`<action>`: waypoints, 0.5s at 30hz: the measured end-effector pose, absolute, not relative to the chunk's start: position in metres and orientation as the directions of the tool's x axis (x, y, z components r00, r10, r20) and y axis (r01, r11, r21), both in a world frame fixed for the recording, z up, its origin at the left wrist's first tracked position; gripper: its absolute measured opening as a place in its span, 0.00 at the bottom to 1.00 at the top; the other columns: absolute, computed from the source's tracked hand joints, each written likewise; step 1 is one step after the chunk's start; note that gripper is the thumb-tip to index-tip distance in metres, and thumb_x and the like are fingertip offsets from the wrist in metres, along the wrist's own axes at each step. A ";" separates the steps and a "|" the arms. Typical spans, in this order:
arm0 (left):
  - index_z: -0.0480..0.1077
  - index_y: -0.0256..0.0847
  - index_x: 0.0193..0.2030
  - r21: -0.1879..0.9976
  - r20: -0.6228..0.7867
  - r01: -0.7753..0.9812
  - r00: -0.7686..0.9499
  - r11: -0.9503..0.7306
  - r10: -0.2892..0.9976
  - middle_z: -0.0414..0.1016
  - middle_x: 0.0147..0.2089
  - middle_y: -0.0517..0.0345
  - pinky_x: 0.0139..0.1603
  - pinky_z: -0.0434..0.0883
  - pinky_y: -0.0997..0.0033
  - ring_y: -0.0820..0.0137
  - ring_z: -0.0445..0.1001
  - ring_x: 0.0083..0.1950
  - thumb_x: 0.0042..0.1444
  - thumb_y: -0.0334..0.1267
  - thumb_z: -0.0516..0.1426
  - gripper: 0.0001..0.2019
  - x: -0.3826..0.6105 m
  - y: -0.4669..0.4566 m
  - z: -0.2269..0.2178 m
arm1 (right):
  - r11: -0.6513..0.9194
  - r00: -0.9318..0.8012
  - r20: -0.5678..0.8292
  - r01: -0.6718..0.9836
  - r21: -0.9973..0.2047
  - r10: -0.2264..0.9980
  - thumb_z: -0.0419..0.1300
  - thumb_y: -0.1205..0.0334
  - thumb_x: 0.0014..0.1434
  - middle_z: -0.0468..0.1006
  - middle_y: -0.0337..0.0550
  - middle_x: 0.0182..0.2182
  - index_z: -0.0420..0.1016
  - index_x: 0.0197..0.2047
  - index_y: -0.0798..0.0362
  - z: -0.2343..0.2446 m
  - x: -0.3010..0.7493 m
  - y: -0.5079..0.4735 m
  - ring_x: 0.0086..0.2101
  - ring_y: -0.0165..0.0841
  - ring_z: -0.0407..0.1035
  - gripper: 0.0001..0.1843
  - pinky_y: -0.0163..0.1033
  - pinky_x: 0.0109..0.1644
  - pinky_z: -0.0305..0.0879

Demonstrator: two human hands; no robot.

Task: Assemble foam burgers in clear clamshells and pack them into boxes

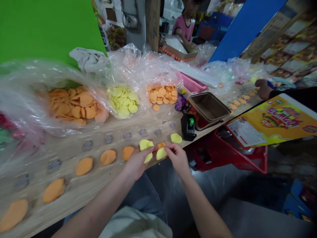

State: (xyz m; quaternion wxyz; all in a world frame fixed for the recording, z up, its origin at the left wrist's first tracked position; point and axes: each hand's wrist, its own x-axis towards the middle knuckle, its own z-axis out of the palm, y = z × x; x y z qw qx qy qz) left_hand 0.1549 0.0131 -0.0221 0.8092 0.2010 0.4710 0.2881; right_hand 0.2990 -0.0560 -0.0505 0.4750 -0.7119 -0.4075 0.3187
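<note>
Yellow disc [161,153] over bench's [104,177] near edge, partly in front of an orange disc [161,144]. Likely light, soft, bendy, easily dented; pinch by the rim. Right hand [178,158]: grip pinched on its right edge. Left hand [137,162]: grip clamped on yellow discs [146,144]. Forearms reach in from near side, hands close together.

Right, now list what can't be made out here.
All in the head view:
Flat orange piece between the hands: partly covered by the thin yellow piece in the right hand.
Pale yellow pieces in the left hand: count hidden by fingers and overlap.
White rectangular label on the yellow printed sheet: text too small, blurred.
</note>
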 end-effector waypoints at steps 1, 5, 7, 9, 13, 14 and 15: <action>0.66 0.39 0.47 0.595 -0.642 -0.276 0.400 0.754 0.654 0.75 0.44 0.51 0.43 0.72 0.73 0.69 0.75 0.43 0.47 0.25 0.60 0.19 0.150 0.014 -0.024 | -0.226 0.498 -0.025 0.349 -0.909 0.867 0.55 0.52 0.55 0.75 0.40 0.28 0.71 0.32 0.53 -0.048 0.305 -0.056 0.29 0.32 0.69 0.13 0.36 0.35 0.65; 0.65 0.39 0.49 0.592 -0.664 -0.217 0.415 0.776 0.623 0.74 0.45 0.50 0.42 0.72 0.73 0.69 0.75 0.42 0.48 0.28 0.60 0.20 0.132 0.020 -0.026 | -0.167 0.366 0.043 0.523 -0.836 0.930 0.54 0.54 0.55 0.75 0.39 0.29 0.71 0.33 0.52 -0.047 0.325 -0.046 0.30 0.31 0.68 0.11 0.35 0.36 0.63; 0.66 0.38 0.49 0.632 -0.671 -0.127 0.403 0.765 0.622 0.74 0.43 0.49 0.37 0.72 0.74 0.70 0.75 0.38 0.50 0.34 0.59 0.18 0.126 0.023 -0.024 | -0.126 0.253 0.020 0.547 -0.828 0.967 0.54 0.56 0.57 0.75 0.39 0.30 0.71 0.35 0.52 -0.052 0.326 -0.034 0.31 0.31 0.69 0.10 0.34 0.36 0.63; 0.66 0.38 0.50 0.736 -0.625 0.022 0.407 0.677 0.666 0.74 0.41 0.49 0.31 0.71 0.76 0.71 0.75 0.33 0.51 0.37 0.58 0.18 0.124 0.022 -0.022 | -0.115 0.182 0.021 0.700 -0.704 0.983 0.53 0.59 0.58 0.74 0.41 0.31 0.71 0.36 0.52 -0.059 0.322 -0.023 0.32 0.31 0.68 0.09 0.34 0.35 0.62; 0.65 0.44 0.53 0.886 -0.460 0.337 0.535 0.320 0.709 0.73 0.43 0.52 0.26 0.68 0.73 0.71 0.72 0.25 0.50 0.37 0.56 0.22 0.129 0.015 -0.025 | -0.096 0.118 0.052 0.945 -0.313 0.992 0.50 0.61 0.61 0.72 0.44 0.34 0.72 0.37 0.51 -0.070 0.318 -0.015 0.32 0.32 0.67 0.10 0.34 0.34 0.60; 0.65 0.46 0.53 0.896 -0.432 0.362 0.568 0.259 0.700 0.73 0.44 0.52 0.28 0.68 0.72 0.69 0.73 0.27 0.49 0.35 0.57 0.22 0.132 0.012 -0.027 | -0.092 0.116 0.072 0.957 -0.275 0.991 0.49 0.61 0.62 0.72 0.45 0.35 0.71 0.37 0.51 -0.071 0.318 -0.017 0.33 0.32 0.67 0.10 0.34 0.35 0.60; 0.66 0.47 0.52 0.899 -0.428 0.353 0.581 0.260 0.692 0.72 0.45 0.52 0.33 0.68 0.70 0.67 0.74 0.32 0.46 0.32 0.57 0.23 0.135 0.010 -0.030 | -0.096 0.126 0.102 0.961 -0.258 0.987 0.49 0.61 0.62 0.71 0.46 0.36 0.71 0.38 0.52 -0.070 0.320 -0.020 0.34 0.33 0.67 0.11 0.35 0.35 0.61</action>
